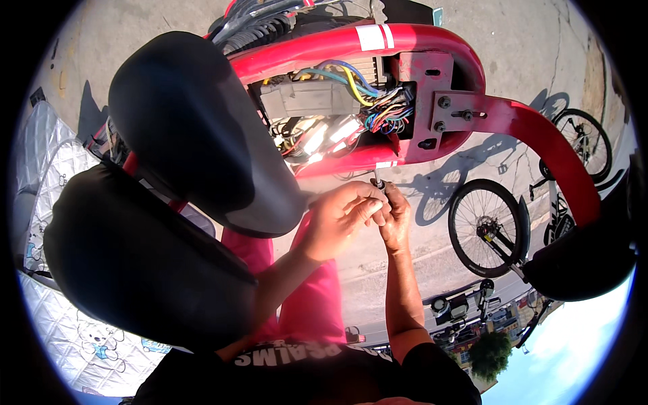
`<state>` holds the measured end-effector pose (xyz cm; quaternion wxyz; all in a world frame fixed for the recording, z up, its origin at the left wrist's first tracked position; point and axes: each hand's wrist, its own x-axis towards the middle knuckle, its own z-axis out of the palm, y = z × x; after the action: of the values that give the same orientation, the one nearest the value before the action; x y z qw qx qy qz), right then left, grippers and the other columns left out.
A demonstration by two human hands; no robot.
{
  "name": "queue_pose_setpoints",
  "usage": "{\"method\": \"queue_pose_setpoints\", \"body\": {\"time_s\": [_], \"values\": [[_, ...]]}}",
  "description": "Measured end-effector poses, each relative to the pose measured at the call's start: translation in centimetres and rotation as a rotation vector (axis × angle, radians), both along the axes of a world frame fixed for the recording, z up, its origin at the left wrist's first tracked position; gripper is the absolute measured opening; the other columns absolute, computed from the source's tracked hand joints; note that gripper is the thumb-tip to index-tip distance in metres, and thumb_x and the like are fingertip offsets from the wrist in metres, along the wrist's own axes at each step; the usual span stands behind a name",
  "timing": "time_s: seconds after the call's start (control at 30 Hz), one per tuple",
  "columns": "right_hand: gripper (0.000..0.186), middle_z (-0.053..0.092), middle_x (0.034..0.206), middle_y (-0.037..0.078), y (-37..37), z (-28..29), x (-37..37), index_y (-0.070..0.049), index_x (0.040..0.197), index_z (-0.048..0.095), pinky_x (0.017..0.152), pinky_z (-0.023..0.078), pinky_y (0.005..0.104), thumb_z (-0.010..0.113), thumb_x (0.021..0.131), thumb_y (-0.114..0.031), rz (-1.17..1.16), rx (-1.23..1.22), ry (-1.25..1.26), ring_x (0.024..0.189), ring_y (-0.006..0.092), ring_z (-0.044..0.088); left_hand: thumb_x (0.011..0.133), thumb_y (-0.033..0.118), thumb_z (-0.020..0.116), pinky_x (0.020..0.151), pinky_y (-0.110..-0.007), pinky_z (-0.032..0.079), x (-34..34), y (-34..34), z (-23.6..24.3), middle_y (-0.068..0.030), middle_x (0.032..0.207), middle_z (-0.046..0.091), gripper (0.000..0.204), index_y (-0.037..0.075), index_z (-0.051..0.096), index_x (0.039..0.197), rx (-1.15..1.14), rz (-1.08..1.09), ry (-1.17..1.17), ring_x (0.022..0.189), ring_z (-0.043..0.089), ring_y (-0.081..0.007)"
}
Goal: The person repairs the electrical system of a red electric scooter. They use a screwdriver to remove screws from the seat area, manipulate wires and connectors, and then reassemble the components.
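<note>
Just below the lower rail of the red bike frame (310, 52), my two hands meet. My right hand (397, 219) has its fingers closed on a small metal piece with a thin bright shaft and a dark collar (379, 181); its exact kind is not clear. The fingers of my left hand (341, 219) are pinched together against it, and what they hold, if anything, is hidden. Above them, the frame's open compartment shows a grey box (310, 98), a bundle of coloured wires (388, 115) and sunlit parts. A bolted red bracket (451, 115) joins the frame at the right.
Two black padded seats (202, 128) (142, 256) crowd my left side. From the bracket a red curved bar (540, 131) runs to a black pad (580, 263) on the right. A bicycle wheel (487, 228) stands beyond. A silvery quilted cover (74, 324) lies at lower left.
</note>
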<state>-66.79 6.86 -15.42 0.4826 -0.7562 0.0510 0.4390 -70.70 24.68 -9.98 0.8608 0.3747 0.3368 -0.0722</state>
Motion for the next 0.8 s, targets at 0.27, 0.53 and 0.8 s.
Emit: {"method": "queue_pose_setpoints", "body": {"time_s": [0.27, 0.53, 0.8], "values": [[0.028, 0.06, 0.092, 0.004, 0.5, 0.9, 0.4, 0.004, 0.112, 0.061, 0.076, 0.046, 0.0256, 0.062, 0.094, -0.018, -0.044, -0.01, 0.077, 0.083, 0.0122, 0.054, 0.098, 0.004, 0.046, 0.056, -0.033, 0.049, 2.9, 2.8, 1.5, -0.0237, 0.101, 0.063, 0.012, -0.001, 0.048, 0.109, 1.019, -0.128, -0.136, 0.066, 0.064, -0.025], [0.024, 0.059, 0.089, 0.004, 0.8, 1.2, 0.7, 0.003, 0.109, 0.062, 0.076, 0.046, 0.0259, 0.062, 0.094, -0.015, -0.053, 0.027, 0.087, 0.082, 0.012, 0.053, 0.09, 0.001, 0.048, 0.056, -0.05, 0.045, 7.6, 4.3, 2.8, -0.0251, 0.076, 0.055, 0.01, 0.001, 0.038, 0.094, 1.092, -0.583, 0.074, 0.069, 0.058, -0.0466], [0.021, 0.058, 0.084, 0.01, 0.7, 1.1, 0.7, 0.003, 0.102, 0.064, 0.076, 0.047, 0.0312, 0.062, 0.091, -0.014, -0.044, -0.026, 0.034, 0.079, 0.0184, 0.055, 0.094, -0.001, 0.055, 0.057, -0.023, 0.051, 4.2, 3.3, 1.0, -0.0118, 0.104, 0.066, 0.009, -0.004, 0.058, 0.102, 0.943, -0.074, -0.021, 0.061, 0.064, -0.0122]]}}
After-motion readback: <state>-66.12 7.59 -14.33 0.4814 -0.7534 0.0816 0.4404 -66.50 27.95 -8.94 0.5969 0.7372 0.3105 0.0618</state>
